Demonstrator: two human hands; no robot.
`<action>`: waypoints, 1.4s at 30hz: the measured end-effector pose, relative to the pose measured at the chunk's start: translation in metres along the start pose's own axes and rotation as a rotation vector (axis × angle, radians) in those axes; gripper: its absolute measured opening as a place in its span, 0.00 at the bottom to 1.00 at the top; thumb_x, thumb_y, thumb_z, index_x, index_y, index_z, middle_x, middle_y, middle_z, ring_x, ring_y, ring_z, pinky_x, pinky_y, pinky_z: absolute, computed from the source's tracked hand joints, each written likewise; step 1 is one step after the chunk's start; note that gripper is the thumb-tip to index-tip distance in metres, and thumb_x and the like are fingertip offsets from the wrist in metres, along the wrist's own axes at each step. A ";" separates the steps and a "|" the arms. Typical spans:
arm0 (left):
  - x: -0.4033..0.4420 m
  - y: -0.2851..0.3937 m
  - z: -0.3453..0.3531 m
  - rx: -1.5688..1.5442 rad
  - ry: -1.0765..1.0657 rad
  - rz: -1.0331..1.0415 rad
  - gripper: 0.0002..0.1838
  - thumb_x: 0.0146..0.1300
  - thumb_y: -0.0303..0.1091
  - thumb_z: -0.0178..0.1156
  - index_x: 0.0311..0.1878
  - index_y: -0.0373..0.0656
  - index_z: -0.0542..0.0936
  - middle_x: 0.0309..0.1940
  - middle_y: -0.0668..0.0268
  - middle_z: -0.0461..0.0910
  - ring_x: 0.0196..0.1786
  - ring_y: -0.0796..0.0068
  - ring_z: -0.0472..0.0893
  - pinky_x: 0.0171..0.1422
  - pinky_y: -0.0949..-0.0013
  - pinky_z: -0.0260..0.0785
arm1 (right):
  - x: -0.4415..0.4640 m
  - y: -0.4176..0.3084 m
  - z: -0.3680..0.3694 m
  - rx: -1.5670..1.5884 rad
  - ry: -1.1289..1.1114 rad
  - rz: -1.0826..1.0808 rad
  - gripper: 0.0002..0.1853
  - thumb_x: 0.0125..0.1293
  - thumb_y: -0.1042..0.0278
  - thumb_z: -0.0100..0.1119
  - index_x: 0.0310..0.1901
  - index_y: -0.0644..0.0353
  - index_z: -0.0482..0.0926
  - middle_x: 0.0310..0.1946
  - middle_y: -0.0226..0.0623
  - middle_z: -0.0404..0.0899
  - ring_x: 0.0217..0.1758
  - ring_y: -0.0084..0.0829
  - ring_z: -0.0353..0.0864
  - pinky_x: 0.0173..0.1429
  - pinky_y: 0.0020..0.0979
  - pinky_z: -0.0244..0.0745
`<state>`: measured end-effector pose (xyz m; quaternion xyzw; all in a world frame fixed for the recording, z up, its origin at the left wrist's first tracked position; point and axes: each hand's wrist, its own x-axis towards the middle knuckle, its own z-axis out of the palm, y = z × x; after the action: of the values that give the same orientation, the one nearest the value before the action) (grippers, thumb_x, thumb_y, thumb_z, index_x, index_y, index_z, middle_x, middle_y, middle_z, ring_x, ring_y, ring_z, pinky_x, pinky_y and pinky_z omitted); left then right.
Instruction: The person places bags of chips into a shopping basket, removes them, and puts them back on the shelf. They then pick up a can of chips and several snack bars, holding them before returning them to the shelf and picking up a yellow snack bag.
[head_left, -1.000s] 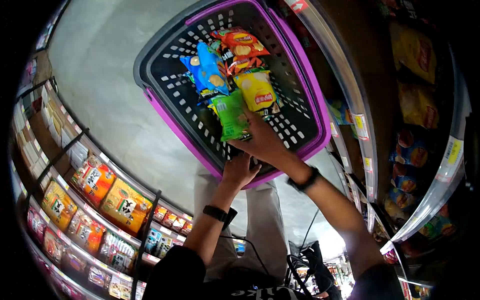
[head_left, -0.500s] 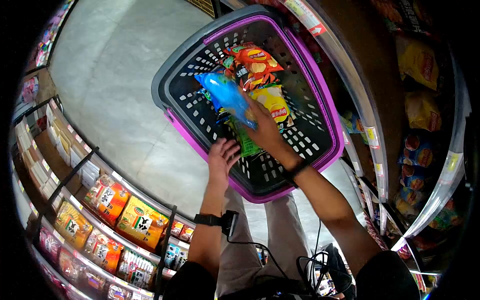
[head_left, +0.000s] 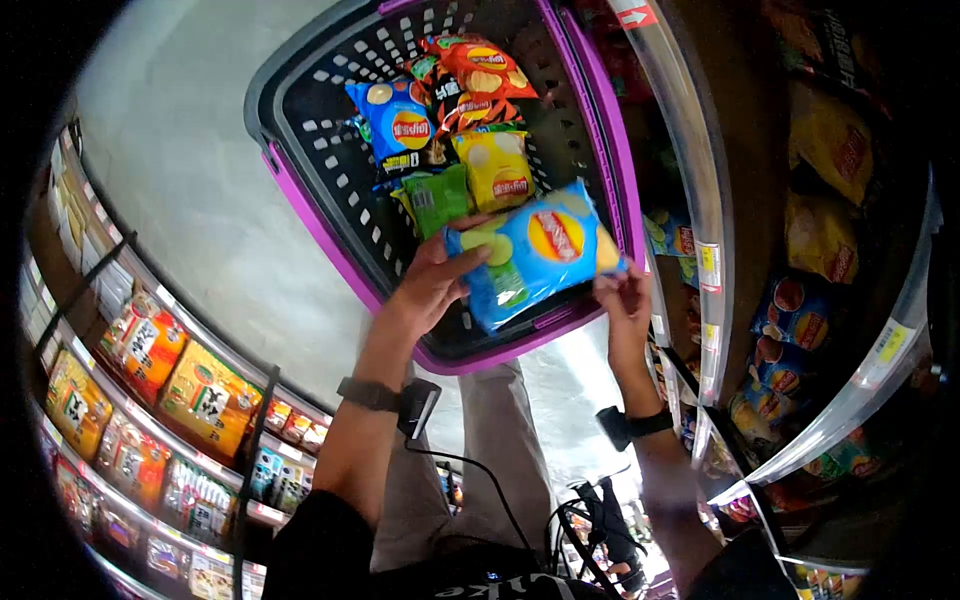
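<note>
A blue Lay's chip bag [head_left: 545,250] is stretched between my hands above the near end of the shopping basket [head_left: 335,235]. My left hand [head_left: 430,280] grips the bag's left end, thumb on top. At its right corner, the fingers of my right hand [head_left: 625,295] pinch the edge. Inside the black basket with purple trim lie more chip bags: a red one [head_left: 485,65], an orange-and-black one [head_left: 465,112], another blue one [head_left: 395,125], a yellow one [head_left: 495,170] and a green one [head_left: 437,200]. The held bag hides the basket's near part.
Close on the right, a store shelf [head_left: 715,300] with clear edging holds yellow bags [head_left: 825,235] and blue bags [head_left: 790,315]. Packaged snacks [head_left: 210,400] fill racks at lower left. Grey floor [head_left: 190,150] lies left of the basket. A black cable [head_left: 500,490] hangs before my legs.
A blue bag was in my right hand over the basket's middle, my left hand empty near the rim. Now both hands hold a blue bag nearer me. The basket appears shifted up and left.
</note>
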<state>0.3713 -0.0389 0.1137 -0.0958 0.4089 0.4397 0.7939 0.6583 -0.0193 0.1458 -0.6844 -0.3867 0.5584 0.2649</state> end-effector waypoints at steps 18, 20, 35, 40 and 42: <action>0.031 -0.093 0.015 0.874 -0.223 0.115 0.44 0.54 0.47 0.77 0.71 0.44 0.67 0.66 0.56 0.72 0.71 0.56 0.70 0.74 0.59 0.62 | -0.035 0.022 -0.087 0.468 0.076 0.355 0.25 0.77 0.58 0.55 0.69 0.58 0.65 0.64 0.36 0.75 0.67 0.34 0.75 0.72 0.42 0.69; 0.032 -0.100 0.005 1.179 -0.167 0.051 0.45 0.54 0.50 0.76 0.71 0.43 0.66 0.67 0.51 0.72 0.70 0.55 0.72 0.74 0.59 0.63 | -0.039 0.042 -0.124 0.442 0.006 0.336 0.32 0.76 0.52 0.52 0.75 0.55 0.58 0.73 0.36 0.66 0.75 0.38 0.65 0.78 0.45 0.57; 0.024 -0.113 -0.029 1.181 -0.017 -0.234 0.28 0.69 0.55 0.62 0.57 0.38 0.76 0.49 0.53 0.83 0.53 0.63 0.83 0.59 0.62 0.74 | 0.057 0.202 -0.301 -1.070 0.053 -0.092 0.28 0.74 0.74 0.46 0.75 0.64 0.58 0.75 0.51 0.60 0.78 0.45 0.58 0.81 0.39 0.50; 0.030 -0.097 -0.035 0.945 0.050 -0.186 0.21 0.73 0.48 0.59 0.53 0.36 0.79 0.48 0.55 0.83 0.53 0.66 0.82 0.56 0.65 0.74 | 0.066 0.148 -0.238 -1.230 0.069 -0.243 0.30 0.73 0.68 0.58 0.72 0.69 0.62 0.73 0.54 0.62 0.78 0.51 0.57 0.81 0.44 0.49; 0.035 -0.100 -0.043 0.899 0.093 -0.083 0.26 0.72 0.51 0.60 0.54 0.34 0.75 0.43 0.54 0.83 0.44 0.68 0.83 0.49 0.66 0.77 | 0.065 0.139 -0.241 -1.717 -0.138 -0.801 0.29 0.73 0.68 0.58 0.71 0.70 0.63 0.73 0.55 0.62 0.78 0.51 0.57 0.81 0.44 0.50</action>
<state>0.4347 -0.0987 0.0396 0.2226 0.5903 0.1814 0.7544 0.9296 -0.0267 0.0556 -0.4272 -0.8860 -0.0099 -0.1803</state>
